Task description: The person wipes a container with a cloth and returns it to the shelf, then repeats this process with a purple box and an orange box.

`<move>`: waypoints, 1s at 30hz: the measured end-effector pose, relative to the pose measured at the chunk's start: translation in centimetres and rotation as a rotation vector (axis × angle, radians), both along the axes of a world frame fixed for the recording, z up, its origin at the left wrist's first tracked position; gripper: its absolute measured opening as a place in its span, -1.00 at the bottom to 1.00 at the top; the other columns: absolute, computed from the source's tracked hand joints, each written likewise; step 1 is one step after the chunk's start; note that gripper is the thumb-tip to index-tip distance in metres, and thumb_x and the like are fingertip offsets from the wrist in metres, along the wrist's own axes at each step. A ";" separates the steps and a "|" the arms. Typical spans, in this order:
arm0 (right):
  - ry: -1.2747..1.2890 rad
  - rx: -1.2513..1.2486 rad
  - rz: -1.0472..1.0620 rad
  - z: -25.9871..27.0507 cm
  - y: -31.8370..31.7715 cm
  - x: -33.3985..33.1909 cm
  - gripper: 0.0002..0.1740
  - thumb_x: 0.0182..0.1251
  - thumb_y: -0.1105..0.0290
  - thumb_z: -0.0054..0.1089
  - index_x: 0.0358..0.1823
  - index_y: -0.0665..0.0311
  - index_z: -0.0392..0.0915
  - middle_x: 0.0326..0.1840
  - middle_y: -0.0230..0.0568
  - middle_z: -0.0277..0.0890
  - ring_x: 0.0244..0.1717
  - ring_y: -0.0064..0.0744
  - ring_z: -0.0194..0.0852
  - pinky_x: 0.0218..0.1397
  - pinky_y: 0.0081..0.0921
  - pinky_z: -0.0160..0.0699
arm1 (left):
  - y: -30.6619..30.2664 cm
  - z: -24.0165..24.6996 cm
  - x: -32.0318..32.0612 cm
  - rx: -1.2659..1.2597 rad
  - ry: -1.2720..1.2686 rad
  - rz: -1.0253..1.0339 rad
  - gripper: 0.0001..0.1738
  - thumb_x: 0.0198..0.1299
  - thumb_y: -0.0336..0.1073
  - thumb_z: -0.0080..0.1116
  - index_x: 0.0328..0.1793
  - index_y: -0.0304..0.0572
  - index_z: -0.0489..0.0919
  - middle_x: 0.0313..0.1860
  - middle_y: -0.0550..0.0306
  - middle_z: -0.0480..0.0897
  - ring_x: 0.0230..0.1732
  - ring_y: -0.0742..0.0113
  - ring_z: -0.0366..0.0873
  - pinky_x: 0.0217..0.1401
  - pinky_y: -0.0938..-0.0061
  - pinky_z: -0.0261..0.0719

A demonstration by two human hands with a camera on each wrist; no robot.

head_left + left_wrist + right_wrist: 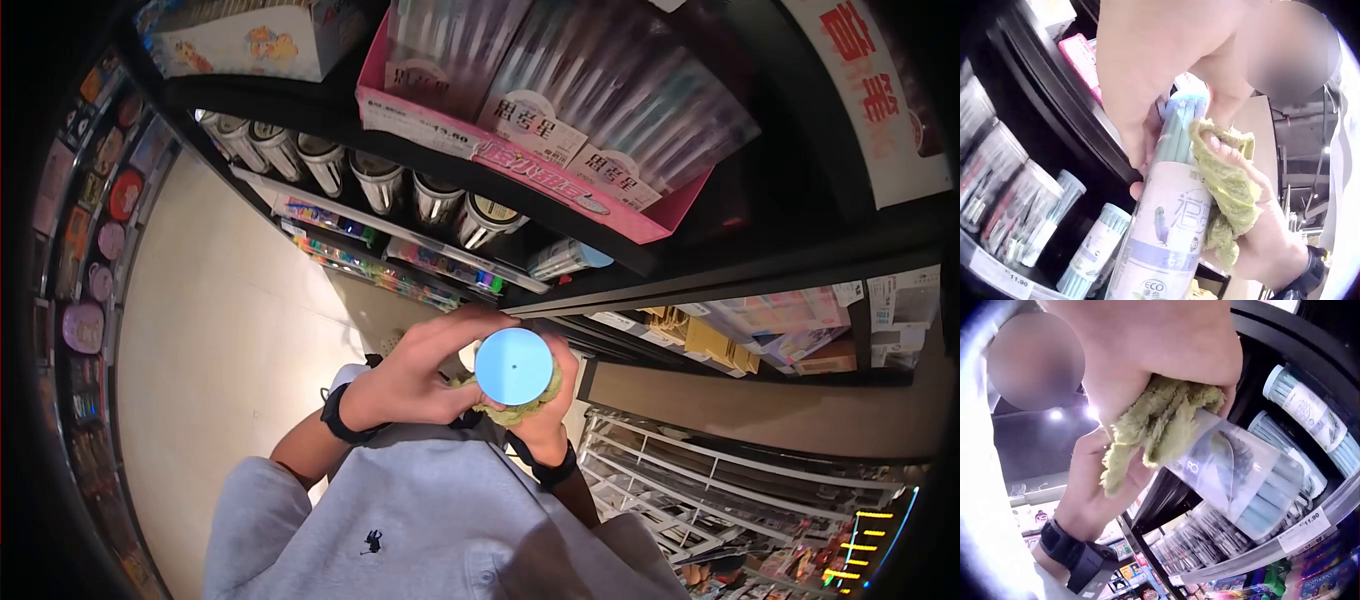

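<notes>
A clear plastic tube [1169,206] with a printed label and pale blue pencil-like sticks inside is between both hands. Its round light blue lid [514,366] faces up in the head view. My left hand [425,370] holds the tube near the lid end, thumb and fingers on either side. A fuzzy yellow-green cloth [1225,184] is in my right hand [548,428], gripped against the tube's side. In the right wrist view, the cloth [1154,425] bunches under the right palm, and the tube's lower end sticks out beyond it.
Similar tubes [1310,415] stand on a black shelf beside clear canisters of pens [1016,194], above a price strip [1304,531]. A pink display box [640,225] of packaged pens sits on the shelf above. White wire racks [700,470] are at the lower right.
</notes>
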State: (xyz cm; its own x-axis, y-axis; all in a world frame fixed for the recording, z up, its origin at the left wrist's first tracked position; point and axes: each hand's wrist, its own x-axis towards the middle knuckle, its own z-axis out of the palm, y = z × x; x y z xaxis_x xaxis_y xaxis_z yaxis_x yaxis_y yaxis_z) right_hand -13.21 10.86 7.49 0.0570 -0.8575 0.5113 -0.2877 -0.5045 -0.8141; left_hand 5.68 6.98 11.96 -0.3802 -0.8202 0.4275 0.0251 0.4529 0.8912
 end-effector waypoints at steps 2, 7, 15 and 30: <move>0.113 -0.037 0.029 0.7 -0.3 -1.4 0.03 -0.21 0.33 0.74 0.31 0.34 0.25 0.08 -0.02 0.52 0.05 -0.13 0.58 0.16 -0.26 0.53 | 0.1 -0.4 -0.8 0.087 0.129 -0.053 -0.11 -0.16 -0.40 0.56 0.38 -0.40 0.41 0.19 -0.14 0.61 0.22 0.02 0.59 0.29 0.27 0.52; 0.102 0.497 0.215 1.5 -0.9 -6.0 0.01 -0.25 0.40 0.74 0.30 0.35 0.28 0.17 -0.16 0.51 0.15 -0.40 0.52 0.26 -0.41 0.47 | -0.5 -0.3 -1.7 0.429 0.434 -0.113 -0.06 -0.03 -0.40 0.55 0.48 -0.41 0.29 0.32 0.03 0.50 0.31 0.30 0.46 0.41 0.35 0.41; -0.085 0.686 0.343 0.9 -2.0 -8.5 -0.03 -0.25 0.42 0.72 0.27 0.33 0.33 0.17 -0.25 0.49 0.17 -0.46 0.47 0.30 -0.44 0.43 | 0.2 -1.2 -3.6 0.628 0.430 -0.052 -0.10 0.10 -0.46 0.43 0.54 -0.30 0.17 0.28 -0.01 0.51 0.27 0.25 0.52 0.26 0.37 0.57; 0.259 0.060 0.021 -2.8 -1.9 -3.7 -0.34 -0.23 0.61 0.50 0.06 0.35 0.52 -0.01 0.03 0.57 -0.06 0.03 0.63 0.00 -0.25 0.62 | 0.5 -1.7 -0.5 0.309 0.025 0.197 -0.27 0.03 -0.47 0.33 0.35 -0.50 0.30 0.07 -0.25 0.64 0.13 -0.01 0.67 0.21 0.28 0.59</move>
State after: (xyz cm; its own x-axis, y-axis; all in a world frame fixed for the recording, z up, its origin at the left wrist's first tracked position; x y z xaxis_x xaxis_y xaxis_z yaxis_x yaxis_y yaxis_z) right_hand -16.89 8.95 4.64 0.1975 -0.8833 0.4252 -0.4807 -0.4653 -0.7433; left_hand 5.18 7.44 10.27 -0.1942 -0.9686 0.1554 -0.0123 0.1608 0.9869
